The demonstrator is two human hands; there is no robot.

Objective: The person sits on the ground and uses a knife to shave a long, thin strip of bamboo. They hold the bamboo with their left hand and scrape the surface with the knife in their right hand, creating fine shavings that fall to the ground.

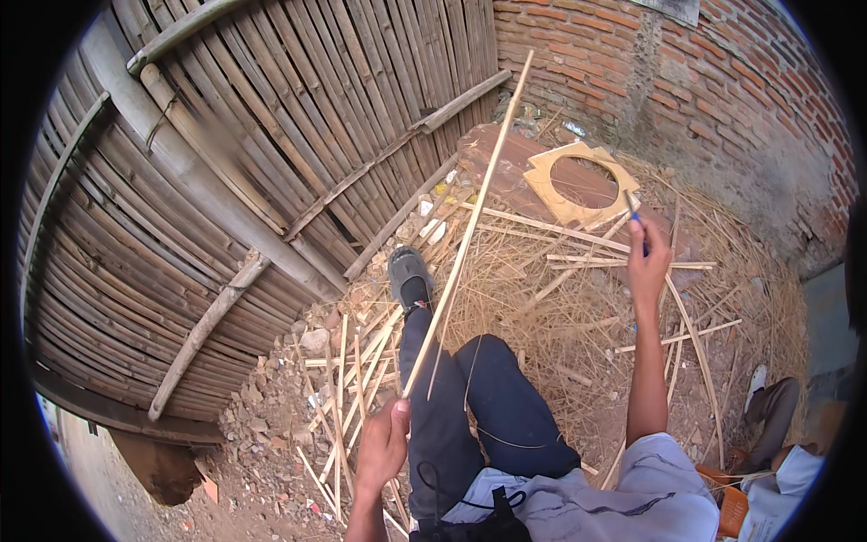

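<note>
My left hand is closed round the lower end of a long pale bamboo strip. The strip slants up and away, past my left leg, toward the corner of the walls. Thin fibres hang beside it near my knees. Out to the right, my right hand grips a small knife; some blue shows at its handle, and its blade points away from me. The strip and the knife are well apart. Just beyond the knife lies a pale yellow board with a large round hole.
Several cut bamboo strips lie left of my legs, others near my right hand. Shavings cover the ground. A bamboo wall rises left, a brick wall ahead. Another person's leg shows at lower right.
</note>
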